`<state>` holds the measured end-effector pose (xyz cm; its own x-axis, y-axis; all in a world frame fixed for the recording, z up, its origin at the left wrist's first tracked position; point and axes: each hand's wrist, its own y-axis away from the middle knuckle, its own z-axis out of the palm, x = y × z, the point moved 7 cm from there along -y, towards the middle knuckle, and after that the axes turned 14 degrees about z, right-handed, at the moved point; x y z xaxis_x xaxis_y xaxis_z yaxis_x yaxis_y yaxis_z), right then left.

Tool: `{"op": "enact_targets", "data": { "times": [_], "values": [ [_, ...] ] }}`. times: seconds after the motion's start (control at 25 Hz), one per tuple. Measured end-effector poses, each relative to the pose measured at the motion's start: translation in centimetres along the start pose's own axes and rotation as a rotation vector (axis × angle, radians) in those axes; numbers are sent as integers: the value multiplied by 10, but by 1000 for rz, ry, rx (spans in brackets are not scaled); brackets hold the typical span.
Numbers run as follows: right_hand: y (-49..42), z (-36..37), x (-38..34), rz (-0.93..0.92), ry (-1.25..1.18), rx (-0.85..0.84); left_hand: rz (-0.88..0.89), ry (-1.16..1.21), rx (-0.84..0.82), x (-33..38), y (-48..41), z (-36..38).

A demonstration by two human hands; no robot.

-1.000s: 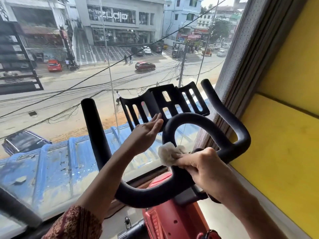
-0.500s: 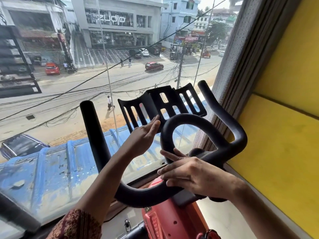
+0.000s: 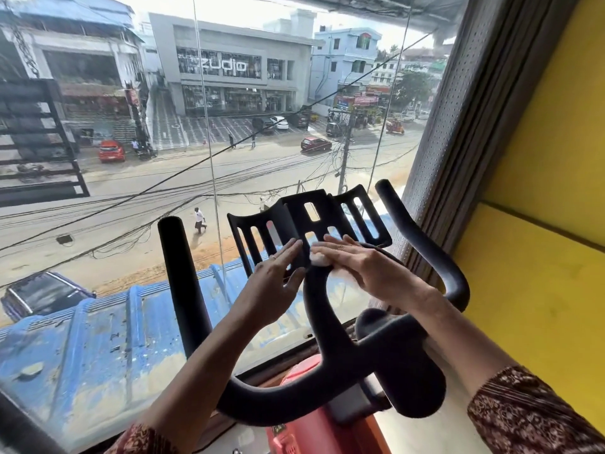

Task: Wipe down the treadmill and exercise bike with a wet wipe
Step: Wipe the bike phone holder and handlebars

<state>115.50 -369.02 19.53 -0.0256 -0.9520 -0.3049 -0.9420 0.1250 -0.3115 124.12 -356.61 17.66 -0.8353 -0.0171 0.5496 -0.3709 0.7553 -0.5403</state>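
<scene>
risk: wipe (image 3: 317,259) is only pinned under flat fingers, so it may slip off the tray's (image 3: 292,224) lower edge or snag in a slot | right hand (image 3: 366,273): fingers straight, pressing wipe on tray, just above the handlebar (image 3: 315,306) loop | left hand (image 3: 271,286): flat, empty, touching tray just beside wipe; wipe mostly hidden
</scene>
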Motion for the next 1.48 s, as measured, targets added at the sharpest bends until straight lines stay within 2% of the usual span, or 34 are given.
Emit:
{"op": "enact_targets", "data": {
  "times": [0.08,0.16,0.24,0.28,0.36,0.44,0.52,0.6,0.68,0.72,0.8,0.84,0.92,1.04,1.12,1.2,1.28,1.4,1.48],
  "values": [
    [5,-19,24,194,1,79,105,-14,-33,12,-3,5],
    [9,-34,28,338,52,234,149,-34,-92,15,-4,13],
    [3,-41,12,323,30,348,146,-43,-109,12,-5,16],
    [-3,-35,2,275,31,303,143,-44,-106,10,-4,17],
    [-8,-9,-10,165,115,101,145,-44,-113,7,-4,19],
    [-2,-5,-1,144,132,88,147,-48,-126,6,-3,20],
    [11,-23,14,287,88,171,155,-57,-120,9,-2,20],
    [34,-39,32,534,123,242,186,-59,-105,15,0,19],
    [63,-42,47,743,166,216,266,-71,-99,27,2,18],
    [76,-42,49,780,177,161,320,-81,-115,36,3,21],
    [98,-48,52,793,94,97,413,-114,-164,54,7,31],
    [108,-53,54,783,32,128,441,-141,-184,63,11,38],
    [123,-56,53,783,-59,265,460,-190,-201,80,18,51],
    [138,-22,29,819,-176,453,463,-164,-265,97,31,67],
    [155,-5,8,853,-203,671,505,-194,-301,103,40,74],
    [170,1,-10,885,-202,779,531,-236,-289,103,47,76],
    [180,9,-32,875,-151,753,559,-273,-255,102,53,75],
    [197,20,-64,769,1,559,579,-274,-209,104,58,70],
    [208,7,-58,793,5,576,587,-255,-197,105,60,68]
  ]
}}
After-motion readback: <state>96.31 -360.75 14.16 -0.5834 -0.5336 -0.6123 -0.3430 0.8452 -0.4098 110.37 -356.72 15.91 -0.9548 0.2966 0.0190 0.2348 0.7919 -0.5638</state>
